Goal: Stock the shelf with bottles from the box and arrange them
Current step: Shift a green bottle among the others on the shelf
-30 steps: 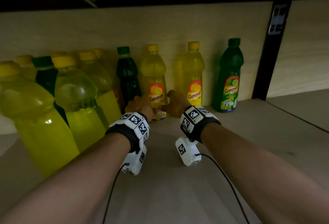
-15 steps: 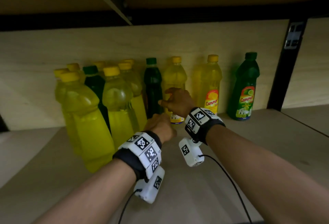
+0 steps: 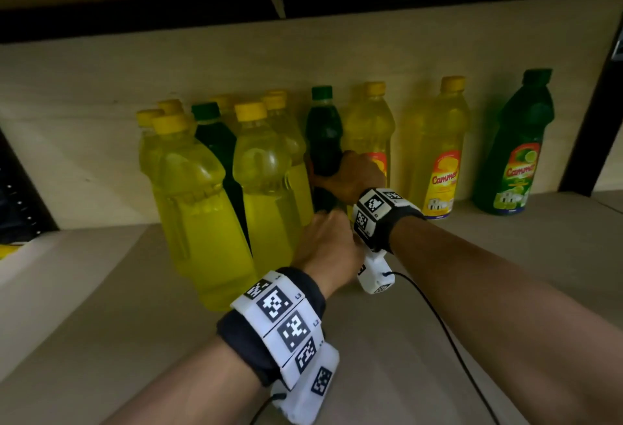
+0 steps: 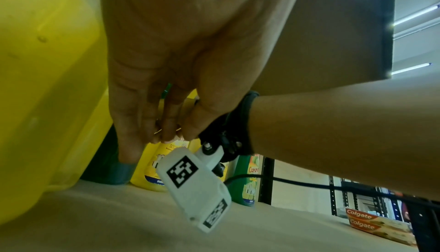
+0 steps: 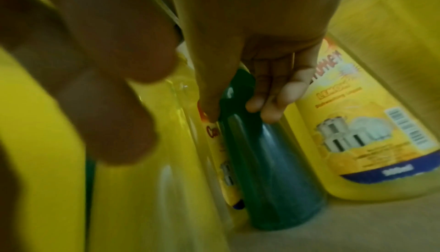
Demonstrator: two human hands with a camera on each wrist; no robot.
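The head view looks forward and slightly down into the shelf (image 3: 488,289) from above both forearms, taking in the whole row of bottles against the back panel. The left wrist view sits low, just above the shelf board, looking up along the left hand (image 4: 171,64) toward the right end of the shelf. The right wrist view is very close, looking down past the right hand (image 5: 250,49) at the dark green bottle (image 5: 273,171). All three share that bottle (image 3: 324,141) and the yellow ones beside it.
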